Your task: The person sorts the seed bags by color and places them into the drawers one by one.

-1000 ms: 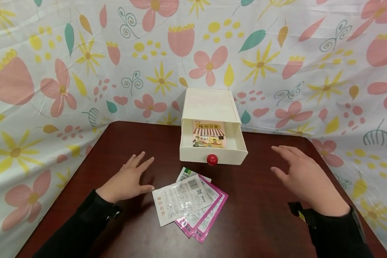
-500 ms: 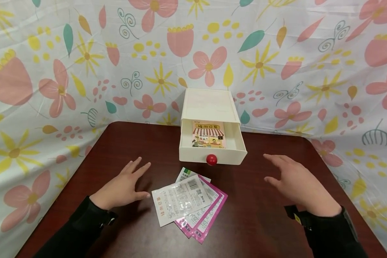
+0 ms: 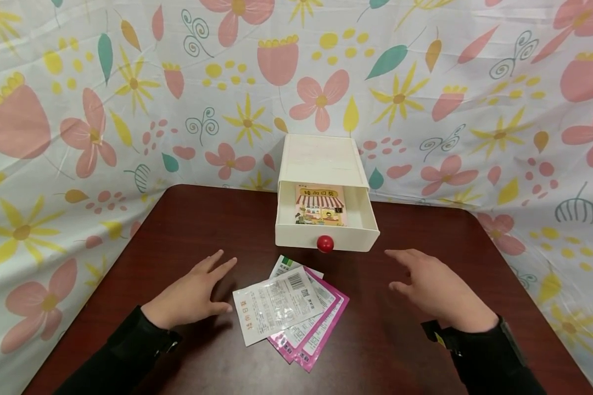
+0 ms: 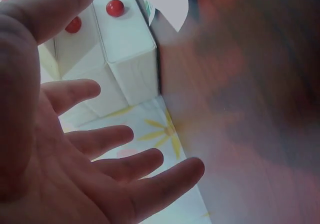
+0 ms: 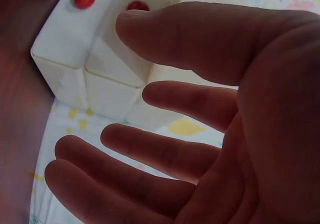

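Observation:
My left hand (image 3: 188, 293) hovers over the table just left of a fanned pile of flat printed packets. It holds nothing, and its fingers are spread. The top packet (image 3: 277, 307) is silvery white with a barcode; pink-edged packets (image 3: 321, 334) and a green-cornered one (image 3: 285, 264) show beneath it. To the right of the pile, my right hand (image 3: 442, 288) is held in the air with fingers extended and nothing in them. A white drawer unit (image 3: 323, 159) stands behind, its top drawer (image 3: 296, 237) pulled out. Inside lies a colourful packet (image 3: 321, 206) with a striped awning picture.
A red knob (image 3: 325, 244) sticks out from the pulled-out drawer's front. Lower drawers with red knobs (image 4: 115, 8) show in the wrist views. The dark wooden table (image 3: 217, 219) has a flower-printed cloth (image 3: 178, 109) hanging behind and at both sides.
My right hand has moved left and slightly toward me, nearer the packets. The left hand has shifted only a little. Drawer and packets stay as they were.

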### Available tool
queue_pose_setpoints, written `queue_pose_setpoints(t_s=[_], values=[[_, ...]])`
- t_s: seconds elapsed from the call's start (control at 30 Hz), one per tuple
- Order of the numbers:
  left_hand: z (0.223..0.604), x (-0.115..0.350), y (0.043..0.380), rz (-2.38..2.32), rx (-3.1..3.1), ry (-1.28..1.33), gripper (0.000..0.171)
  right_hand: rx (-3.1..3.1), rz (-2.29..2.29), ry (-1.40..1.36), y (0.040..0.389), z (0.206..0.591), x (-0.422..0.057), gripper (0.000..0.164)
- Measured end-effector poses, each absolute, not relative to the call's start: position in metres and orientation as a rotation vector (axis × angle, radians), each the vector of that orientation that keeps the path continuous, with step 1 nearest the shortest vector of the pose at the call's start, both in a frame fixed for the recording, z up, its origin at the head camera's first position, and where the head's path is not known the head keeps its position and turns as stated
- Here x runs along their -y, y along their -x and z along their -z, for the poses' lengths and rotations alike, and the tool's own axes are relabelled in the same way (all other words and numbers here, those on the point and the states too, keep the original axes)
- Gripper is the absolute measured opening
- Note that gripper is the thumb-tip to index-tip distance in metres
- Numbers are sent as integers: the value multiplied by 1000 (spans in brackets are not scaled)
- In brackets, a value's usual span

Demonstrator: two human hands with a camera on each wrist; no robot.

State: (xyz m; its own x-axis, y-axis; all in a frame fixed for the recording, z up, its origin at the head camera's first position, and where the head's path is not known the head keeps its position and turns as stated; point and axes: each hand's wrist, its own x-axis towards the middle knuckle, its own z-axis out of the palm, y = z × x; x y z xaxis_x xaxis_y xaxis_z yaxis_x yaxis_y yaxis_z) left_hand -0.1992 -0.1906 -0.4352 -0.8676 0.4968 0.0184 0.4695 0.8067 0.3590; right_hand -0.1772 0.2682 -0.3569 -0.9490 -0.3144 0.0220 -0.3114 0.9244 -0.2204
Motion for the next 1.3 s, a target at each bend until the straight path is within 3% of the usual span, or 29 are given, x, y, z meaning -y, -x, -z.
queue_pose_setpoints(t_s=[0.6,0.87,1.3], values=[[449,162,188,-574,-2815,-798,80,-2932,365,656,193,405,-210,53],[455,151,183,-506,-2790,-866,77,-2837,475,906,200,428,-176,45],[457,142,181,-474,-2778,-895,70,-2788,341,830,212,441,-159,57]])
